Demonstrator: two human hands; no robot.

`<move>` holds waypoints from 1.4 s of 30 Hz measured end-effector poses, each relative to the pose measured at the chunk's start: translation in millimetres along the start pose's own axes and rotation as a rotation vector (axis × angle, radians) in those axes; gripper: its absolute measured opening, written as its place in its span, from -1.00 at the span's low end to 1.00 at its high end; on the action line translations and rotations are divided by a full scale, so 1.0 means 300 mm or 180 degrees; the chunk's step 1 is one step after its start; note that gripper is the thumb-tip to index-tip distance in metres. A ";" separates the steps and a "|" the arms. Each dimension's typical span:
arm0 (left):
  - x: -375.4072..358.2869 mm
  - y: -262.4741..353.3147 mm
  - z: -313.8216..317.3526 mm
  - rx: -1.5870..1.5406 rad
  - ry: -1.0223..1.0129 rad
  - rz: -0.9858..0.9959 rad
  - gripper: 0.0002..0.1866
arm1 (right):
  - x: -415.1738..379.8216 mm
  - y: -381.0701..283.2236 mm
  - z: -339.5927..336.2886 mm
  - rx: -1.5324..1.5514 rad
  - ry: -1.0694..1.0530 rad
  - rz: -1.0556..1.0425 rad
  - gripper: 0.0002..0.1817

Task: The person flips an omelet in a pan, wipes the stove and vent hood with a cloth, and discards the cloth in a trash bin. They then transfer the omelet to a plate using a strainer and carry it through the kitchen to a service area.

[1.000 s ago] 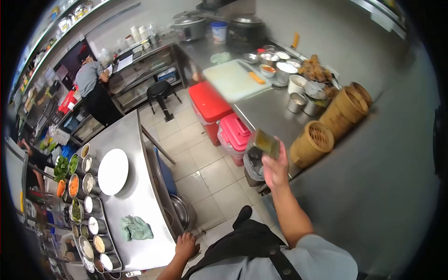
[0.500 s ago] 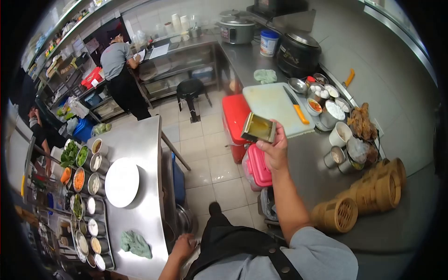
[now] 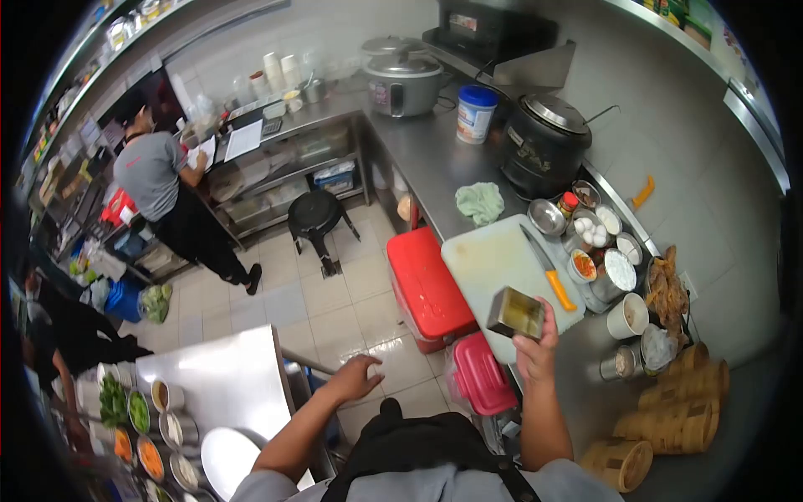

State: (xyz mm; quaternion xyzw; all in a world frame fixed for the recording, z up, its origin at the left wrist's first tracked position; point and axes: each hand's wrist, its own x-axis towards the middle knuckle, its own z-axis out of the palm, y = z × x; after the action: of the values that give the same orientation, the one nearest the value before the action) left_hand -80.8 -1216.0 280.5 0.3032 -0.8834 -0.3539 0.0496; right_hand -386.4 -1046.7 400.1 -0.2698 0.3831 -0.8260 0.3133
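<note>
My right hand point(image 3: 538, 339) grips a square metal tin point(image 3: 515, 313) by its side, tilted so that its greenish-yellow inside shows. The tin is over the near part of a white cutting board point(image 3: 485, 259). On that board lies a knife with an orange handle point(image 3: 559, 290). My left hand point(image 3: 357, 378) hangs in the air above the tiled floor, right of the steel table point(image 3: 226, 364); its fingers are apart and nothing is in them.
Red bin point(image 3: 431, 280) and pink-lidded box point(image 3: 483, 374) stand beside the counter. Bowls, a black pot point(image 3: 545, 151) and bamboo steamers point(image 3: 669, 418) line the right side. A black stool point(image 3: 315, 216) stands ahead. A person point(image 3: 159, 180) leans over the back counter.
My left hand has risen from beside the steel table and reached forward. The view has shifted, and the tin now sits over the cutting board's near part, still in my right hand.
</note>
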 end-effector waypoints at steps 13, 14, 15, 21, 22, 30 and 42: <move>1.551 0.104 -0.485 -0.1825 -0.0119 -0.0094 -0.72 | 0.148 -0.091 -0.297 -0.0917 0.1901 -0.1279 -0.02; 1.650 0.105 -0.514 -0.2281 -0.0058 -0.0291 -0.68 | 0.161 -0.094 -0.308 -0.0991 0.2104 -0.1416 -0.01; 1.766 0.091 -0.540 -0.2189 -0.0078 -0.0410 -0.52 | 0.176 -0.096 -0.309 -0.1077 0.2303 -0.1543 -0.01; 2.485 -0.020 -0.700 -0.3142 -0.0256 -0.0224 -0.18 | 0.329 0.017 -0.265 -0.1344 0.2811 -0.1810 0.01; 2.630 -0.027 -0.724 -0.3133 -0.0354 -0.0203 -0.18 | 0.359 0.053 -0.250 -0.1431 0.2947 -0.1880 0.01; 3.517 -0.035 -0.655 -0.3428 -0.0932 0.0338 -0.09 | 0.819 0.353 0.082 -0.1724 0.3638 -0.2305 -0.28; 3.418 -0.145 -0.607 -0.3096 -0.1756 0.0934 -0.29 | 1.064 0.482 0.192 -0.0784 0.3044 -0.1360 -0.77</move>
State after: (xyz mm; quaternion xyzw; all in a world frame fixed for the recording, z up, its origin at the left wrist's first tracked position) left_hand -835.8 -1934.4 257.2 0.0164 -0.6322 -0.7746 -0.0003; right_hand -511.9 -1378.4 382.0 0.0298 0.5136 -0.8510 -0.1051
